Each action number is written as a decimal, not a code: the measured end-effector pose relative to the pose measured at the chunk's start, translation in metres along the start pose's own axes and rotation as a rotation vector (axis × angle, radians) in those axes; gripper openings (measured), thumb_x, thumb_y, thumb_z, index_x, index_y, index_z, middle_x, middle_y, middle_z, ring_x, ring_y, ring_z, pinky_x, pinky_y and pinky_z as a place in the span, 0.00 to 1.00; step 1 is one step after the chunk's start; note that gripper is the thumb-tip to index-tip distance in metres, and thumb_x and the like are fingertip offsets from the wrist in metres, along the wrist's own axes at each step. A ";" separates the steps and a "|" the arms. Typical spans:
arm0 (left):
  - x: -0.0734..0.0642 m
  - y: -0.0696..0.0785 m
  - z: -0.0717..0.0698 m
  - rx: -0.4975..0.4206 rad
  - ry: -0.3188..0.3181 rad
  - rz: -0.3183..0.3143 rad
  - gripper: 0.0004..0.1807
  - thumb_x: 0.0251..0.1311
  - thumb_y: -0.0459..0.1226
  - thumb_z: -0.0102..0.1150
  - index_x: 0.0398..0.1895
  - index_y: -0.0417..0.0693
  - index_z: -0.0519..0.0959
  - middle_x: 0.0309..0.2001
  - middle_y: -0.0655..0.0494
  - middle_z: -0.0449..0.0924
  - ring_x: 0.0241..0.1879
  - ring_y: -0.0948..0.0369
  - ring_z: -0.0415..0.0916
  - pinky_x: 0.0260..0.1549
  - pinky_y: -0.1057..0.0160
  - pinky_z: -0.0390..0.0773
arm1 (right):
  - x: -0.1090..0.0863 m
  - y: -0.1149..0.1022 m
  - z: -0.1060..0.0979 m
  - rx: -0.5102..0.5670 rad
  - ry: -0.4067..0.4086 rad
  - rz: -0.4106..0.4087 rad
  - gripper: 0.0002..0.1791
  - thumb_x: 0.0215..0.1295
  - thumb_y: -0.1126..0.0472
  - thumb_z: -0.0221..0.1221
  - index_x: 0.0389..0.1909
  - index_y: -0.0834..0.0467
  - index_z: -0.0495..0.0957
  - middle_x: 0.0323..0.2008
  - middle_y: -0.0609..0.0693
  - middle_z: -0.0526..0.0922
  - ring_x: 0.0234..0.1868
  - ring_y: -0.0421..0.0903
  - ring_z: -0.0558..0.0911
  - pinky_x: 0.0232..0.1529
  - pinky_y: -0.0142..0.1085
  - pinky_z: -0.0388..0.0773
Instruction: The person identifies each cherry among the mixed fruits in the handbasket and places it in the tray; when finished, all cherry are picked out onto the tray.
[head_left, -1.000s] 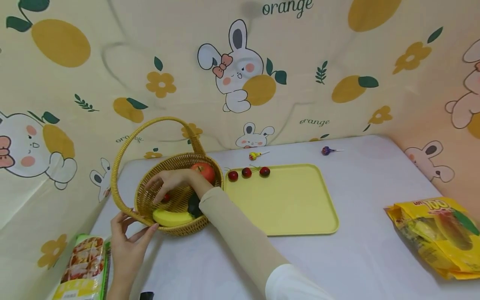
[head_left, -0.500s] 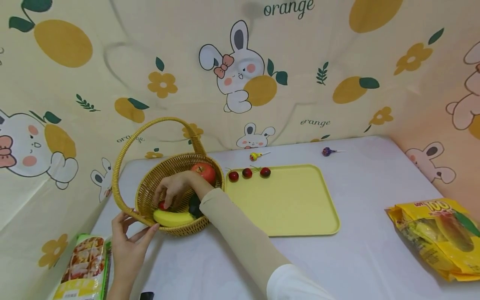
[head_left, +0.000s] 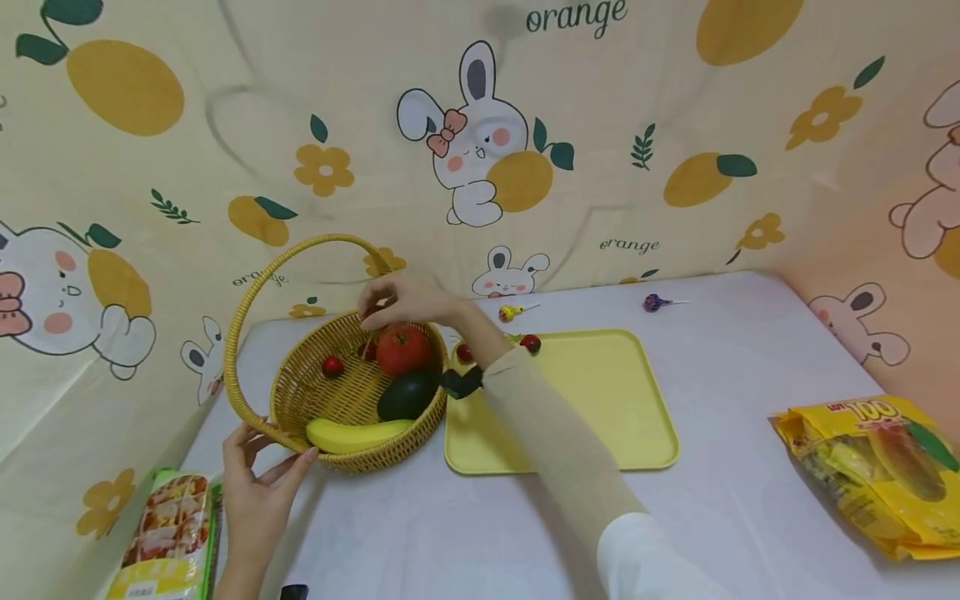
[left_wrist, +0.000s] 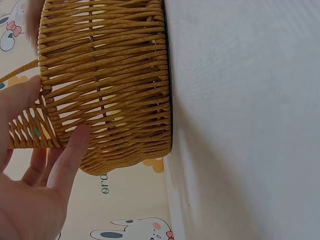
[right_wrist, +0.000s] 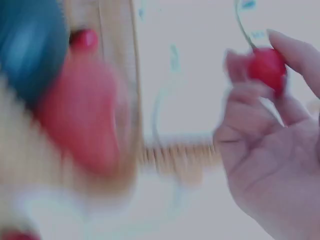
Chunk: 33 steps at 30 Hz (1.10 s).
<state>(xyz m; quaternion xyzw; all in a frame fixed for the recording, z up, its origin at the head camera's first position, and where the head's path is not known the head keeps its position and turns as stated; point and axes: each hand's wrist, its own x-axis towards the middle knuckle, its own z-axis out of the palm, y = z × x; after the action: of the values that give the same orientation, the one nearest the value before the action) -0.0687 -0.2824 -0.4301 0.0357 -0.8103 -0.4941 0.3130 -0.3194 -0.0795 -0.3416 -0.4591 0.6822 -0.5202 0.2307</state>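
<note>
In the head view my left hand (head_left: 258,487) grips the rim of the wicker basket (head_left: 296,362) at its handle's near foot; the left wrist view shows the thumb and fingers on opposite sides of the weave. My right hand (head_left: 408,298) is raised over the basket's far right rim. In the right wrist view it pinches a red cherry (right_wrist: 267,69) with a thin stem, hidden in the head view. Inside the basket lie a banana (head_left: 356,435), a dark avocado (head_left: 408,395), a large round red fruit (head_left: 403,350) and a cherry (head_left: 332,367).
Right of the basket lies a yellow tray (head_left: 600,417), with cherries (head_left: 530,343) along its far edge, partly behind the right arm. Behind it are a yellow lollipop (head_left: 510,312) and a purple lollipop (head_left: 654,302). A yellow candy bag (head_left: 877,467) and a green food packet (head_left: 168,533) flank the table.
My right hand reached down into the basket, took a cherry, then rose and moved right toward the far rim, uncovering the avocado. My left hand stays on the basket.
</note>
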 end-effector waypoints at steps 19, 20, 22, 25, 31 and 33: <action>-0.001 0.000 0.002 0.002 0.014 -0.022 0.43 0.47 0.16 0.69 0.68 0.35 0.61 0.57 0.51 0.66 0.55 0.58 0.70 0.38 0.77 0.84 | -0.197 0.073 -0.098 -0.084 0.362 0.262 0.16 0.65 0.69 0.63 0.53 0.70 0.78 0.49 0.63 0.80 0.49 0.56 0.82 0.47 0.31 0.83; -0.001 0.000 0.002 0.000 0.013 -0.019 0.43 0.47 0.16 0.69 0.67 0.34 0.61 0.57 0.50 0.66 0.55 0.58 0.70 0.38 0.77 0.84 | -0.201 0.075 -0.097 -0.102 0.365 0.280 0.17 0.64 0.70 0.64 0.52 0.70 0.79 0.49 0.62 0.81 0.49 0.56 0.81 0.46 0.30 0.83; -0.002 0.000 0.002 -0.004 0.013 -0.015 0.42 0.47 0.15 0.69 0.67 0.34 0.61 0.56 0.50 0.66 0.55 0.58 0.70 0.38 0.77 0.84 | -0.206 0.080 -0.097 -0.116 0.367 0.305 0.16 0.62 0.71 0.64 0.51 0.69 0.80 0.47 0.62 0.81 0.47 0.57 0.80 0.44 0.33 0.84; -0.002 0.000 0.002 -0.005 0.014 -0.013 0.42 0.47 0.15 0.69 0.66 0.33 0.61 0.56 0.50 0.66 0.55 0.58 0.71 0.38 0.77 0.84 | -0.211 0.086 -0.096 -0.136 0.371 0.323 0.15 0.61 0.72 0.65 0.49 0.70 0.80 0.44 0.63 0.81 0.40 0.58 0.81 0.36 0.38 0.87; -0.002 -0.001 0.002 0.019 0.020 -0.027 0.42 0.47 0.16 0.70 0.67 0.34 0.61 0.57 0.51 0.66 0.55 0.59 0.70 0.38 0.78 0.83 | -0.214 0.094 -0.095 -0.175 0.363 0.356 0.12 0.58 0.72 0.68 0.44 0.70 0.81 0.40 0.61 0.83 0.30 0.51 0.81 0.29 0.34 0.85; -0.002 -0.001 0.002 0.023 0.021 -0.029 0.42 0.47 0.16 0.70 0.67 0.34 0.61 0.57 0.51 0.66 0.55 0.60 0.70 0.38 0.78 0.83 | -0.214 0.095 -0.094 -0.210 0.344 0.356 0.12 0.57 0.71 0.69 0.42 0.69 0.81 0.39 0.60 0.83 0.31 0.49 0.80 0.31 0.31 0.83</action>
<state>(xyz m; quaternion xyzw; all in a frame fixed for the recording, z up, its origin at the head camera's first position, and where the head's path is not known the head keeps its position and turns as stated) -0.0686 -0.2807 -0.4321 0.0564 -0.8121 -0.4888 0.3136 -0.3295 0.1560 -0.4307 -0.2580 0.8316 -0.4683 0.1503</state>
